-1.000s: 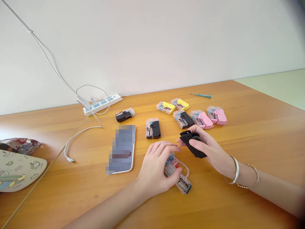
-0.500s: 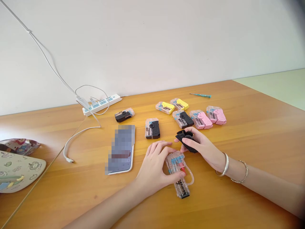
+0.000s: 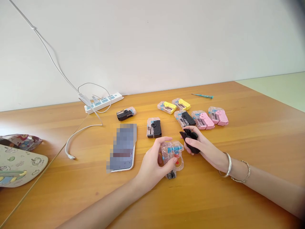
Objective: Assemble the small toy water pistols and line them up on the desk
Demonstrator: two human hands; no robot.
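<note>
My left hand (image 3: 154, 162) grips a clear plastic toy water gun (image 3: 172, 149) with blue and red inner parts, thumb on its near side and fingers behind it. The gun is tilted, its dark-ended handle towards me. Just to the right, my right hand (image 3: 202, 143) is closed around a black plastic casing piece (image 3: 192, 141) with a round hub. The two parts are apart. Beyond my hands lie folded toy guns of the same kind: a black one (image 3: 154, 128), another black one (image 3: 184, 118), a pink one (image 3: 203, 120) and a yellow one (image 3: 166, 107).
A phone (image 3: 122, 148) lies left of my hands. Behind it are another folded black toy gun (image 3: 126, 113) and a white power strip (image 3: 105, 102) with a loose cable. A teal screwdriver (image 3: 202, 95) lies at the back. A patterned bag (image 3: 21, 165) sits at far left.
My left hand has picked up the clear water gun from lying flatter and turned it more upright. My right hand has drawn slightly right with the black casing, which is now turned.
</note>
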